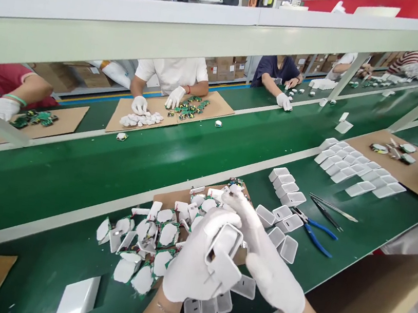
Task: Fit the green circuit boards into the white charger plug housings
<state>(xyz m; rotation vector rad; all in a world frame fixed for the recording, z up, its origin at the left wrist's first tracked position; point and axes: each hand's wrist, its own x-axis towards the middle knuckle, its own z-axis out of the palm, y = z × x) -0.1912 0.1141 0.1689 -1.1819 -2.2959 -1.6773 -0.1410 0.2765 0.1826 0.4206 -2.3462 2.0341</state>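
My left hand (188, 265), in a white glove, is wrapped round a small white plastic housing (234, 235). A flat white piece (224, 270) sticks out of the housing's near side; how the two join is hard to see. My right hand (274, 269), also gloved, lies beside it with fingers stretched forward and thumb apart. Its fingertips are by a circuit board (235, 182) at the far edge of the pile; whether they touch it I cannot tell. To the left spread several circuit boards with white discs (169, 235), partly on cardboard (166, 198).
Open white housings (289, 249) stand in rows to the right, near blue-handled pliers (317, 234) and tweezers (327, 214). A white part (78, 298) lies at front left. Beyond runs a green conveyor belt (142, 160), with gloved co-workers across it. A shelf beam (211, 32) spans overhead.
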